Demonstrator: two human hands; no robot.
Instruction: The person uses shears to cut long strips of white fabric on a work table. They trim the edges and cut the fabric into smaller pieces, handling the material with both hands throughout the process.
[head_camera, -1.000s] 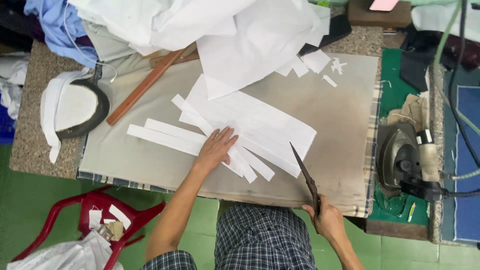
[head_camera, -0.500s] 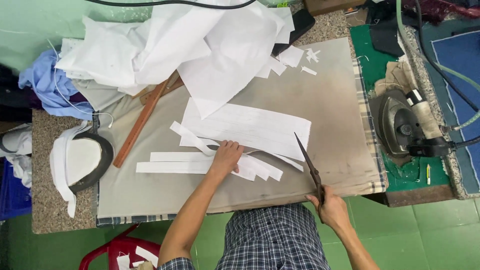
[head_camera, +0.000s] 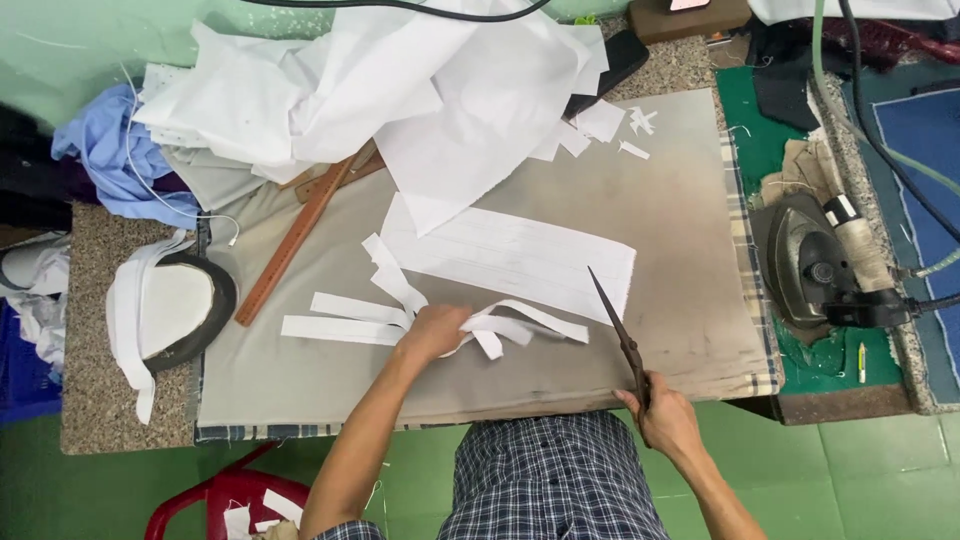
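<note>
Left hand (head_camera: 436, 332): palm down on the padded counter (head_camera: 690, 270), grip closed around a bunch of white fabric strips (head_camera: 505, 326) that loop and curl out to its right; further flat strips (head_camera: 340, 320) lie just left of the hand, one above the other, and a bent strip (head_camera: 392, 275) runs up from it. Right hand (head_camera: 665, 418): at the near edge of the counter, grip pressed together around the handles of dark scissors (head_camera: 618, 325); the blades read as one closed point, angled up and to the left, with the tip beside the lower right corner of a white rectangular fabric panel (head_camera: 510, 255); whether tip and panel touch cannot be told. Panel: flat, mid-counter, just above the strips. Behind it: a large crumpled heap of white cloth (head_camera: 400, 80) covering the far left of the counter, with small white offcuts (head_camera: 610, 125) near its right edge. Wooden ruler (head_camera: 295, 240): lying on a diagonal from under the heap toward the left edge. Left of the pad, on the speckled stone surface (head_camera: 90, 400): a dark curved form wrapped in white fabric (head_camera: 165, 310), and blue cloth (head_camera: 115, 160) farther back. Right of the pad: a dark iron (head_camera: 815, 265) resting on a green mat (head_camera: 760, 130), hoses and cords trailing off. Below the counter: red plastic chair (head_camera: 215, 495) on green floor; the person's checked shirt (head_camera: 545, 480) at the near edge.
</note>
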